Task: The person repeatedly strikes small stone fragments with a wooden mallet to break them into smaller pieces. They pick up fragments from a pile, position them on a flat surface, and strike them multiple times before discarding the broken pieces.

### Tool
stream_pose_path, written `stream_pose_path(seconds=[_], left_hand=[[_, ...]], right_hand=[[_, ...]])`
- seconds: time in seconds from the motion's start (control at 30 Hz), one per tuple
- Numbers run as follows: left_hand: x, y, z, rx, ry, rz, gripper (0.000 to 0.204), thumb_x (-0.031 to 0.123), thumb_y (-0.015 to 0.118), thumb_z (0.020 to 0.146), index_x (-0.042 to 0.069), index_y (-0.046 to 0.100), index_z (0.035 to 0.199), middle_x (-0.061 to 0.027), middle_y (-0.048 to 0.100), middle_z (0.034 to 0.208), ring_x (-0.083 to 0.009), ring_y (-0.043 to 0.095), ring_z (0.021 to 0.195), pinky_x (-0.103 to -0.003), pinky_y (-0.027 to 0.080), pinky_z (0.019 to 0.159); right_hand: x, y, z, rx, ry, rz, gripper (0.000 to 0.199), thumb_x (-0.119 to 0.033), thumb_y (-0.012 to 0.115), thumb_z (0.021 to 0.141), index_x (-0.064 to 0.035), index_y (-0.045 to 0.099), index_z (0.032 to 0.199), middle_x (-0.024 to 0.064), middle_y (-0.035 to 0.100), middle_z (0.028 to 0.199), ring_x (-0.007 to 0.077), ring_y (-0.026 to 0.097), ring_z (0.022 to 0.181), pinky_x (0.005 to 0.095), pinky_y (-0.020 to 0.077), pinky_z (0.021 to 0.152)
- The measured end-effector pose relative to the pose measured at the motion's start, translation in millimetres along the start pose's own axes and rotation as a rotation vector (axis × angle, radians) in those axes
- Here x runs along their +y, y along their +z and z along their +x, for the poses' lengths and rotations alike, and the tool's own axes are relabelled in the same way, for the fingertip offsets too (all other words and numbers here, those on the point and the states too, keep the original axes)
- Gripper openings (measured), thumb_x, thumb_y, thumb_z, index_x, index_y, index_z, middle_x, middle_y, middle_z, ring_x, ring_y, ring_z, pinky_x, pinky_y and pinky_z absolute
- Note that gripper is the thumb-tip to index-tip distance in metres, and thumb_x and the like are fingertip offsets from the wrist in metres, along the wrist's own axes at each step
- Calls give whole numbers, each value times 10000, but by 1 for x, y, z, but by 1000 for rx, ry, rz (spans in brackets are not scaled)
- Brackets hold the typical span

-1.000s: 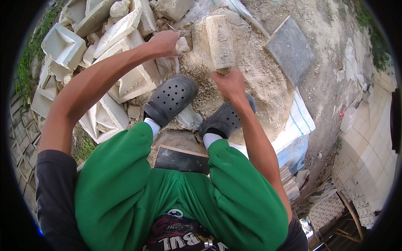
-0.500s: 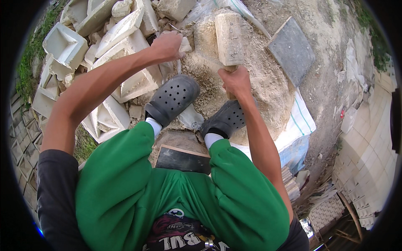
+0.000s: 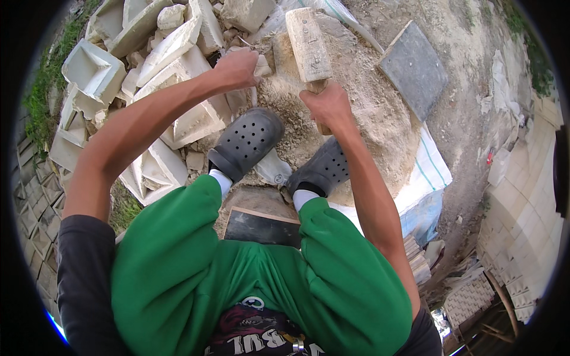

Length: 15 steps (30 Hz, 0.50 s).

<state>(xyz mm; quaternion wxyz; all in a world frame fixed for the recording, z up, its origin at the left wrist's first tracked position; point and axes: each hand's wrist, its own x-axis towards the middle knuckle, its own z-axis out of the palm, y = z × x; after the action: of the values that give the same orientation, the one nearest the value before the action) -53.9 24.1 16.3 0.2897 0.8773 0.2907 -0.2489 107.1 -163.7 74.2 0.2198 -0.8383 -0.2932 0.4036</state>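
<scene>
My right hand (image 3: 329,108) is wrapped round the short handle of a wooden mallet (image 3: 309,46). The mallet's pale, dusty, block-shaped head points away from me over a mound of crushed, sandy rubble (image 3: 362,101). Near the rubble's left edge, my left hand (image 3: 238,68) is closed with its fingers curled under. What it holds, if anything, is hidden. A small pale chunk (image 3: 263,65) lies right by its fingers. Beneath my hands, my feet in grey clogs (image 3: 248,141) are set on either side of a crumpled whitish bag piece (image 3: 274,168).
Broken white hollow blocks (image 3: 92,71) are heaped at the left. A grey square slab (image 3: 414,70) lies at the far right of the rubble. A white woven sheet (image 3: 430,163) spreads under the mound. Pale blocks (image 3: 516,207) stand stacked farther right. A dark board (image 3: 261,227) lies between my legs.
The mallet has shifted to the left, its head now tilted leftward, and my right hand has moved slightly left with it. My left hand stays nearly in place.
</scene>
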Motion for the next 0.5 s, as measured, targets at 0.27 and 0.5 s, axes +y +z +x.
stream_pose_path(seconds=[0.27, 0.5], left_hand=[[2, -28, 5, 243, 83, 51, 361, 180, 626, 889, -34, 628, 1180, -238, 646, 1121, -394, 631, 1093, -477, 504, 948], [20, -72, 27, 420, 176, -270, 409, 100, 537, 905, -74, 613, 1268, -277, 658, 1231, -408, 644, 1134, -458, 495, 1018]], right_hand=[[-15, -28, -21, 125, 2, 113, 447, -323, 727, 770, 51, 701, 1014, 234, 732, 837, 364, 740, 793, 424, 566, 779], [31, 16, -7, 170, -31, 55, 483, -321, 738, 770, 63, 694, 1061, 277, 725, 891, 424, 716, 906, 453, 561, 816]])
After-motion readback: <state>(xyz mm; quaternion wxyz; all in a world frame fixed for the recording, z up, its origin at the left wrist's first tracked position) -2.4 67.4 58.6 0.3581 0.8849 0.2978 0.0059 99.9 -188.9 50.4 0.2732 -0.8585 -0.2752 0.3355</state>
